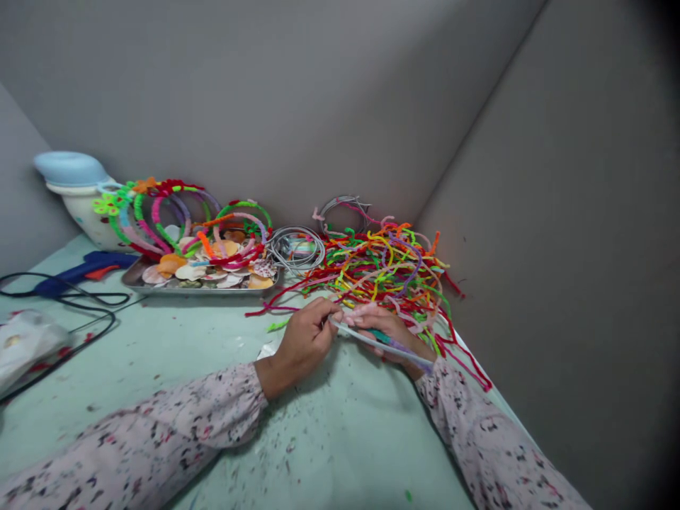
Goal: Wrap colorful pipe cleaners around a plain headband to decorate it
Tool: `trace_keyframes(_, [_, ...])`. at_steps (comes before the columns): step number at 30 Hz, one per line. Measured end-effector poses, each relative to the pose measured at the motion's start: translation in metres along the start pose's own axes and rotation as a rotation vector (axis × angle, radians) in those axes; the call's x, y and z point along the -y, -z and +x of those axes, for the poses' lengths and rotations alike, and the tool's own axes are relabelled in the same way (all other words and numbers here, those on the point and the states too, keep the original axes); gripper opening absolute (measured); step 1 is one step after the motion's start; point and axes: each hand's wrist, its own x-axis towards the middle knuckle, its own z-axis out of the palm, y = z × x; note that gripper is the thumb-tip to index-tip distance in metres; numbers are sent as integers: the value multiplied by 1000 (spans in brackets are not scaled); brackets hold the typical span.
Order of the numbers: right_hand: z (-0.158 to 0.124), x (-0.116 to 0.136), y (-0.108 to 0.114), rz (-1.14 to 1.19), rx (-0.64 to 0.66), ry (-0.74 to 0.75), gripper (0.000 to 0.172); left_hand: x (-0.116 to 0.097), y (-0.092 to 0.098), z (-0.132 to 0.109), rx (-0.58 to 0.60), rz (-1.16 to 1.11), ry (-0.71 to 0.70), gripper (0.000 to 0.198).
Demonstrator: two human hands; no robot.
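Observation:
My left hand (305, 340) is closed, its thumb and fingers pinching the end of a thin pale band (366, 338) at the middle of the view. My right hand (390, 329) is wrapped round the same band, close beside the left. Teal and purple fuzzy wrapping shows along the band below the right fingers, and a pale pink fuzzy piece lies at the right fingertips. The band's lower end runs over the right wrist. Both hands are above the pale green table, in front of a heap of coloured pipe cleaners (387, 262).
A metal tray (202, 292) of shells and fuzzy-wrapped hoops (159, 216) stands back left, beside coiled grey wire (297, 249). Further left are a blue glue gun (79, 273), its black cable, a light blue-lidded container (79, 191) and a white plastic bag (32, 347). Grey walls enclose the table.

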Motion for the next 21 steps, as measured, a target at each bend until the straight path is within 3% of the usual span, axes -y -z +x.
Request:
trace_keyframes(8, [-2, 1, -1, 22, 20, 8, 27, 4, 2, 2, 54, -4, -34, 18])
trace_keyframes(21, [-1, 1, -14, -55, -95, 67, 17, 9, -6, 4, 53, -450, 324, 25])
